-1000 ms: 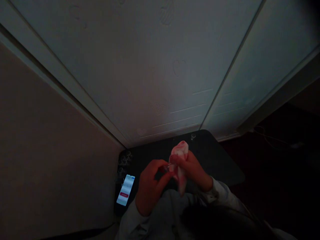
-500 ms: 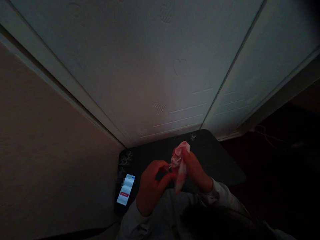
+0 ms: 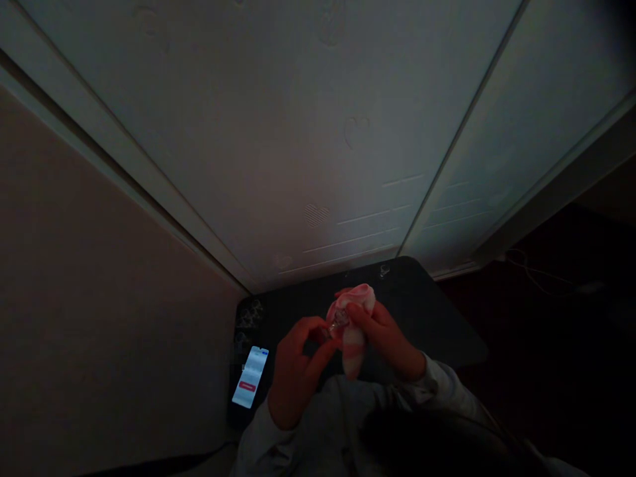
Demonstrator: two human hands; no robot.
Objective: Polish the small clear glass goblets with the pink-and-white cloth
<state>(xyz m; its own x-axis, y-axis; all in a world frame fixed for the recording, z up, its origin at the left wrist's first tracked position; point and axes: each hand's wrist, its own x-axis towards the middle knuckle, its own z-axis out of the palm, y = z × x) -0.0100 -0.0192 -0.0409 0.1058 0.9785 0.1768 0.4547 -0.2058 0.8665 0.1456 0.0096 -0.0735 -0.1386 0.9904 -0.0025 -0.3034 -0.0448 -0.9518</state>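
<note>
My right hand (image 3: 385,331) grips a soft pink-and-white cloth piece (image 3: 354,354), thumb pressed on its face. Its rounded top is gathered above the thumb, and a banded tail hangs below. I cannot tell what kind of item it is. Against the cloth's left side sits a shiny clear piece, like crinkled plastic (image 3: 338,319). My left hand (image 3: 301,371) pinches the left end of this clear piece between thumb and fingers. Both hands are close together above the dark table (image 3: 432,318).
A lit phone (image 3: 250,376) lies at the table's left edge. Small clear objects (image 3: 250,313) lie beyond it, and another small clear object (image 3: 384,271) is near the back edge. A white panel (image 3: 298,132) with embossed hearts stands behind. A pale cable (image 3: 531,268) runs at right.
The cloth has turned so its face and hanging tail show more. My right thumb now lies across it. My left hand has shifted slightly left, still pinching the clear piece.
</note>
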